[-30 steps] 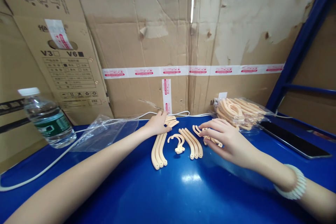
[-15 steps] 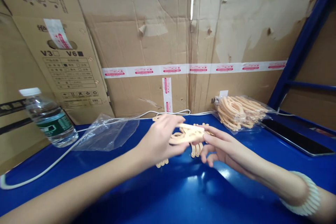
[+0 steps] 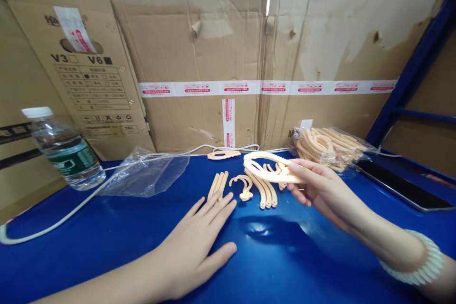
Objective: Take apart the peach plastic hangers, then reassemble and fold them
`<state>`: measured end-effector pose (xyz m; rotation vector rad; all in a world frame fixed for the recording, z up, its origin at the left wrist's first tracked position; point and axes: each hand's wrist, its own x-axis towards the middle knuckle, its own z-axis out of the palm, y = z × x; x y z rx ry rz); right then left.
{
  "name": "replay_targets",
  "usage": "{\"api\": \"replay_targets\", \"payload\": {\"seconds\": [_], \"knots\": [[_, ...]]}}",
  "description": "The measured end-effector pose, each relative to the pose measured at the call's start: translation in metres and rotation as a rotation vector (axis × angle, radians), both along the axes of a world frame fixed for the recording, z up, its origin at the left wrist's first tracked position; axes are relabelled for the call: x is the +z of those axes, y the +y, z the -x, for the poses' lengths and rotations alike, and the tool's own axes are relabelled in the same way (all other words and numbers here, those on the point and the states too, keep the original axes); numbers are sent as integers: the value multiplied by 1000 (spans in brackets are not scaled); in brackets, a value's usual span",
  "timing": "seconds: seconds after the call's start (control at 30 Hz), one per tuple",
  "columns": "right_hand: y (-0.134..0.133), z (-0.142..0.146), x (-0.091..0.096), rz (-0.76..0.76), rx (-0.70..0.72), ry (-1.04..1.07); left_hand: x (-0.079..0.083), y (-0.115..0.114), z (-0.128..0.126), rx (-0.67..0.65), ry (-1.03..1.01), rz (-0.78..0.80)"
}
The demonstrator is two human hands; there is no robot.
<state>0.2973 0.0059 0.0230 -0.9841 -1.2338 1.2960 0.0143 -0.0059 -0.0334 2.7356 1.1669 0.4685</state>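
My right hand [image 3: 320, 190] is closed on a peach plastic hook piece [image 3: 265, 169], lifted a little above the blue table [image 3: 249, 266]. My left hand [image 3: 199, 242] lies flat and open on the table, its fingertips touching a row of curved peach strips [image 3: 217, 184]. Between the hands lie a small hook [image 3: 243, 186] and another group of curved strips [image 3: 265, 192]. One more peach piece [image 3: 223, 154] rests near the cardboard wall.
An empty clear plastic bag [image 3: 149, 175] lies at the left, beside a water bottle [image 3: 64, 152] and a white cable [image 3: 53, 221]. A bag full of peach pieces [image 3: 329, 147] sits at the back right, next to a dark tablet [image 3: 399, 183]. Cardboard walls [image 3: 221, 47] stand behind.
My left hand passed a peach piece to my right hand, then drew back and came down flat on the table. My right hand now holds the piece raised.
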Motion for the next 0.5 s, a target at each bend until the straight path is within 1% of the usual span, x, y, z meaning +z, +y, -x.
{"api": "replay_targets", "payload": {"seconds": [0.1,0.2,0.27,0.33,0.4,0.5], "knots": [[1,-3,0,-3,20,9,0,5,1,20,32,21],[2,-4,-2,-6,21,6,7,18,2,-2,116,84],[3,-5,-3,-7,10,-3,11,27,4,18,167,120],[4,-5,-3,-7,3,-18,13,33,5,45,169,126],[3,-4,-4,-8,7,-46,14,34,5,66,81,75],[1,0,-5,-20,30,-100,16,24,3,82,-204,-84]]}}
